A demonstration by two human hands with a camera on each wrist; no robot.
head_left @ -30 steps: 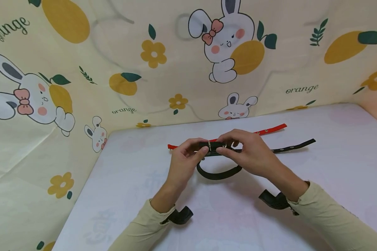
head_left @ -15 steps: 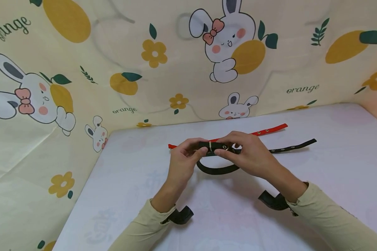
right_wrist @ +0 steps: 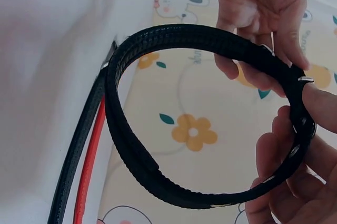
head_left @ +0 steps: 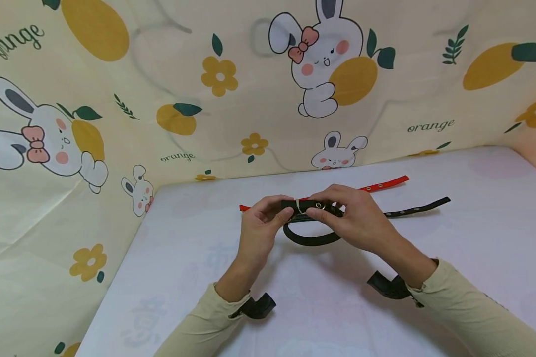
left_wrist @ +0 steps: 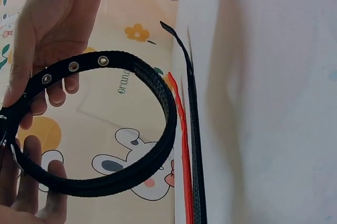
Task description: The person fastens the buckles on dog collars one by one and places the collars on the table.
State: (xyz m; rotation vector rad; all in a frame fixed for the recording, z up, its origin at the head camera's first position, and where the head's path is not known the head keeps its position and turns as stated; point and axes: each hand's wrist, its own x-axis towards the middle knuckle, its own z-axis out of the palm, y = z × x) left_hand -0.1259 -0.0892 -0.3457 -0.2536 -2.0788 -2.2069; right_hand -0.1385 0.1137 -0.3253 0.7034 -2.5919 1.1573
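A black collar [head_left: 311, 241], formed into a closed loop, is held up between both hands over the table. My left hand [head_left: 260, 224] pinches the strap at the loop's left end, by the metal buckle [right_wrist: 305, 79]. With thumb and fingers, my right hand [head_left: 361, 217] pinches the strap just right of the buckle. Metal eyelets [left_wrist: 73, 66] run along the strap near the right hand. In the right wrist view a metal ring [right_wrist: 267, 49] shows beside the left fingers. Part of the strap is covered by the fingertips.
Behind the hands, a second black collar [head_left: 417, 210] lies stretched out on the white table [head_left: 321, 307]. A red collar [head_left: 386, 185] lies farther back, partly hidden by the hands. A patterned cloth [head_left: 232, 39] hangs along the back and left.
The hanging loop has risen and tilted slightly, its lower curve now higher and a little narrower. Both hands stay nearly in place with small finger shifts.
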